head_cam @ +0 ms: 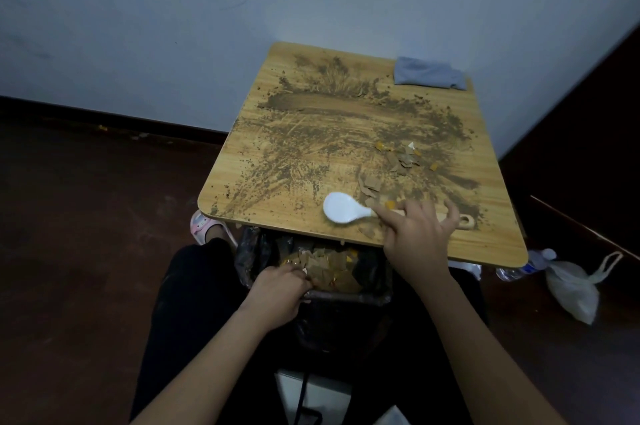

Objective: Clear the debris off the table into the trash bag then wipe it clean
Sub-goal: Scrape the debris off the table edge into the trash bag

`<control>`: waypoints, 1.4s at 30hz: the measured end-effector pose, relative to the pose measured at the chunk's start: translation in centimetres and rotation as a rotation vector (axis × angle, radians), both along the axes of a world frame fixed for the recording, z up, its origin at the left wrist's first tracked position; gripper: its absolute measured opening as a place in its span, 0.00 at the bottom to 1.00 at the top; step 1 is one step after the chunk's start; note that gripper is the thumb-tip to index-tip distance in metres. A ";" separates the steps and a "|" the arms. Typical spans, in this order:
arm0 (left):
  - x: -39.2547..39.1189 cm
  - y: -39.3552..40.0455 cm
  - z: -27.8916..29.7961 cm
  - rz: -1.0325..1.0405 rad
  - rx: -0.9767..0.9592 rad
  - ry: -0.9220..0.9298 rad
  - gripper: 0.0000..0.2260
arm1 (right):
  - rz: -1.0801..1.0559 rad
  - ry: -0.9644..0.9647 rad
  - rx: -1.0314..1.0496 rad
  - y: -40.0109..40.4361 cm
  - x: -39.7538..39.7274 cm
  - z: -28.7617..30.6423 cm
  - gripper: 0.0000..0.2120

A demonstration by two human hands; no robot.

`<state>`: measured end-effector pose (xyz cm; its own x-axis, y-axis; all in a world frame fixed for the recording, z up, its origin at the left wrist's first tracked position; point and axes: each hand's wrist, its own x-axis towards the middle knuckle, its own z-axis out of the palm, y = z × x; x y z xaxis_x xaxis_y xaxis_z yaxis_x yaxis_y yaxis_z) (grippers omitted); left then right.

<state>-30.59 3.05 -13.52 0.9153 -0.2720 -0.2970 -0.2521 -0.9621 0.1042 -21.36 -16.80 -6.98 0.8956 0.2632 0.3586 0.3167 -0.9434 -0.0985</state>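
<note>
Right, I'm looking down at the wooden table (242, 178) and it's a mess: brown dirt (322, 105) is smeared and streaked across most of the top, with a loose scatter of cardboard and orange paper scraps (398, 161) lying toward the near right. My right hand (419, 234) sits at the near edge with its fingers spread and bent, resting over the wooden handle of a spoon (341, 208) whose white bowl pokes out to the left of the fingers; I can't tell for sure whether the hand is gripping that handle or only pressing on it. Just below the table edge is the black trash bag (249, 251), mouth open, with a heap of brown and yellow scraps already inside. My left hand (280, 289) is down at the bag's near-left rim, fingers curled over the edge of it and holding it. Up at the far right corner of the table a folded grey cloth (427, 73) lies on its own, well apart from the dirt. On the floor to the right there's a white plastic bag (575, 289) with a plastic bottle (530, 263) beside it
</note>
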 end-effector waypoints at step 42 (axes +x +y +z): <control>0.3 -0.6 0.0 -0.014 -0.033 -0.030 0.13 | -0.173 0.161 0.056 -1.9 3.8 0.4 0.16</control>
<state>-30.24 2.42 -13.50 0.9196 -0.2943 -0.2601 -0.2692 -0.9545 0.1285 -17.51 -18.66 -6.58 0.9724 0.0850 0.2173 0.1273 -0.9738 -0.1886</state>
